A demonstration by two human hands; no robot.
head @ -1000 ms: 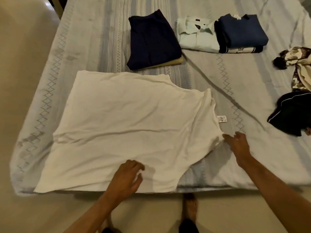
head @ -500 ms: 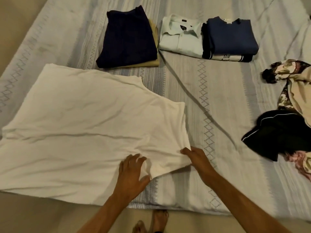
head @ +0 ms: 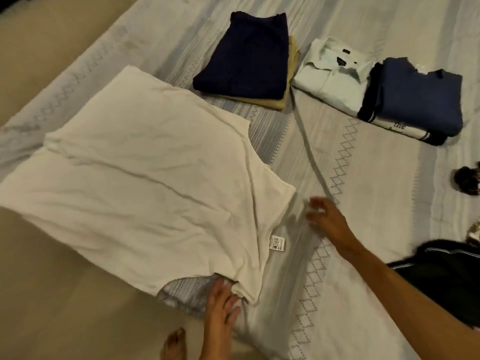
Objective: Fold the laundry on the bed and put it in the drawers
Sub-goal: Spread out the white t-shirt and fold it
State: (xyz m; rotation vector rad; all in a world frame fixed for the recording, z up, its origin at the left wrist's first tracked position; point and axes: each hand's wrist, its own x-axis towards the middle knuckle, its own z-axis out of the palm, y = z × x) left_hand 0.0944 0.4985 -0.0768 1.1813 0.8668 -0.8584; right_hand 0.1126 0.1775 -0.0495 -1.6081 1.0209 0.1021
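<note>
A person's left hand (head: pixel 223 302) reaches up from the bottom edge of the view, fingers extended, their tips at the near corner of the white shirt (head: pixel 145 183); whether they pinch the cloth is unclear. The right hand (head: pixel 324 216), blurred, hangs just right of the shirt's collar edge with fingers spread and loosely bent, holding nothing. Its bare forearm runs down to the lower right corner. A bare foot (head: pixel 173 344) shows below the shirt, beside the left wrist.
</note>
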